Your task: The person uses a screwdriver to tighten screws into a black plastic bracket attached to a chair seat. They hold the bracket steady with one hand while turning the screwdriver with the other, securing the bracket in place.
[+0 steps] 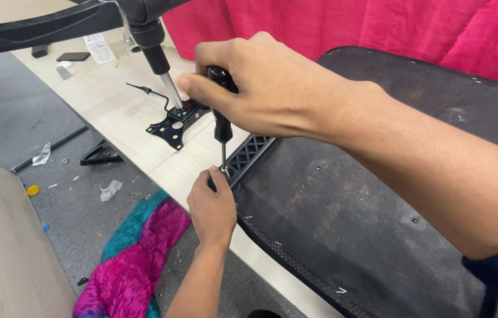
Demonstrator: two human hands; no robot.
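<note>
Gripping glossy black screwdriver [221,112], right hand [266,88]; left hand [212,206] steadying tip; coarse fabric seat underside [349,206].

Both hands [261,88] [212,206] closed, near together

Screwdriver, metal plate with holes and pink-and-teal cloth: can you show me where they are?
Screwdriver [222,121]: head view, on its black handle below the right hand.
Metal plate [172,128]: head view, on its flat black perforated face.
Pink-and-teal cloth [134,259]: head view, on its pink middle.
</note>
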